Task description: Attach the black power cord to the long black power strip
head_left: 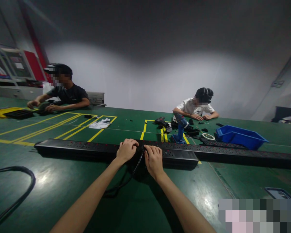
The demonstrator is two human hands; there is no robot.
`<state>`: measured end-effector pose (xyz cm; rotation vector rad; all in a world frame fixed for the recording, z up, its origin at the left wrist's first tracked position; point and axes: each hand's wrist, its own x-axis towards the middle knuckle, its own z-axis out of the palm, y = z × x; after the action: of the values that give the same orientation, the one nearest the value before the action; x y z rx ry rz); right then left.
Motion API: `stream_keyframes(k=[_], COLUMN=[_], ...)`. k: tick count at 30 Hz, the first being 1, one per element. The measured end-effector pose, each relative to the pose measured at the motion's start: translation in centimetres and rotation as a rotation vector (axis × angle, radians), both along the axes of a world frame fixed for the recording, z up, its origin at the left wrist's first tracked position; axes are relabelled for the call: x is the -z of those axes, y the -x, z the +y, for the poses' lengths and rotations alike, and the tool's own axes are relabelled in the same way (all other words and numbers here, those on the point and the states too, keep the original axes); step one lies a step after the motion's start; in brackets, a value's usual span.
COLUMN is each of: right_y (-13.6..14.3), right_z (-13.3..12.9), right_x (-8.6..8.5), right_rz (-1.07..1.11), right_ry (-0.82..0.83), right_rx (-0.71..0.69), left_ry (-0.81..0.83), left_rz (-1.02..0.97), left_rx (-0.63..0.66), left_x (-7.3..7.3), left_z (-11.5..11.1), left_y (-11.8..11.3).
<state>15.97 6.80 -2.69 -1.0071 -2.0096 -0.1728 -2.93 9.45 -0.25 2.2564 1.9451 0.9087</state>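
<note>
- Across the middle of the green worktop (70, 191) lies the front power strip (82, 149), long and black, with rows of sockets and small red marks on its upper face
- On it rests the left hand (127, 149), its fingers side by side and bent over the upper face; whether they pinch anything, I cannot tell
- Just beside it, the right hand (154, 160) has its fingers curled onto the same strip, near the thin black cable (137, 164); whether they grip it is unclear
- Between the hands, that cable drops over the near side and runs leftward on the worktop
- Behind the strip's right part, the rear power strip (247, 156) stretches off to the right
- Beyond stand a blue cordless drill (181, 126) and a blue bin (241, 137), with a pale coil (208, 137) between them
- Far left, a thick black cable (30, 174) loops on the worktop
- Across the worktop sit a person in a dark shirt (71, 95) and a person in a white shirt (185, 106)
</note>
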Motion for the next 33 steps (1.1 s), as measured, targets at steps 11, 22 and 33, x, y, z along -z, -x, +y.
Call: stream_keyframes(k=[11,22,33], right_y=[-0.7,-0.8,-0.1], right_z=[0.5,0.3,-0.3], right_x=[-0.1,-0.3,0.0], right_rz=[-0.094,-0.119,-0.078], right_ry=[0.054,0.09,0.023], right_rx=[-0.003,-0.029,0.007], left_ry=[0.081,0.047,0.127], left_rz=[-0.162,-0.001,0.035], left_rx=[0.515,0.448,0.43], left_x=[-1.7,-2.3,-2.9], left_z=[-0.3,-0.2,-0.1], left_y=[-0.8,-0.6,-0.5])
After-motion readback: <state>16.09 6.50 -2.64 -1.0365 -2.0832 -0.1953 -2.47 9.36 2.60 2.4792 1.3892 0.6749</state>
